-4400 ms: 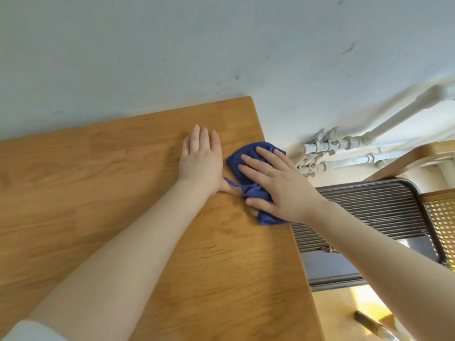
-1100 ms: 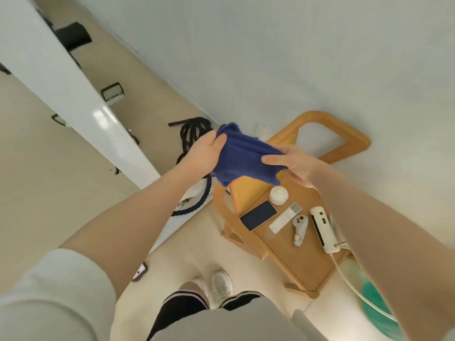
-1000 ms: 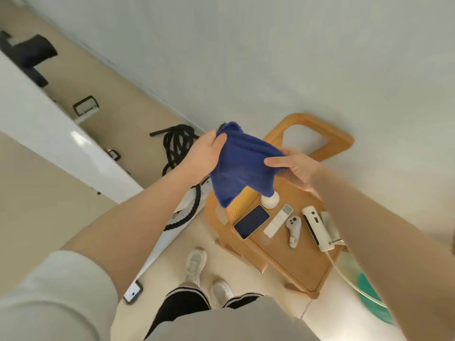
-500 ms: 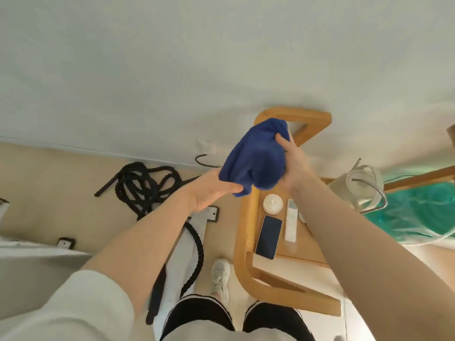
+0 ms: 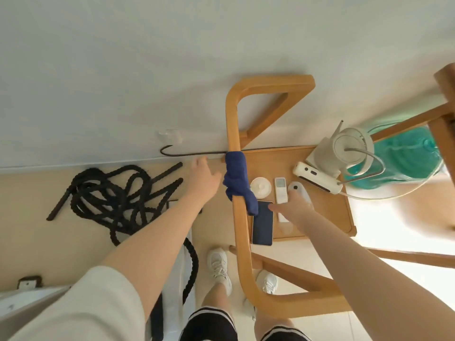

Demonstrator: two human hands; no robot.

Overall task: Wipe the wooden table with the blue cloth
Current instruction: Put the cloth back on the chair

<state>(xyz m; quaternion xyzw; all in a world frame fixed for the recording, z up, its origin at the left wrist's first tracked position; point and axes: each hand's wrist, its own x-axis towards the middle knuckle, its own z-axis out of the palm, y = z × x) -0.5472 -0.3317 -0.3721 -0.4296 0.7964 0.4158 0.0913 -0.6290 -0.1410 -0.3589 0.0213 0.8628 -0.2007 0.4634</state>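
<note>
Both hands apart from blue cloth (image 5: 237, 181), draped between left hand (image 5: 203, 177), right hand (image 5: 291, 205)

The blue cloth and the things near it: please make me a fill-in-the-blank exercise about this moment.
1. The blue cloth hangs over the wooden ____ of the chair.
2. The left hand holds ____.
3. The phone lies with its screen ____.
4. On the floor to the left lies a coiled black ____.

Missing words: rail; nothing; up; rope
</note>
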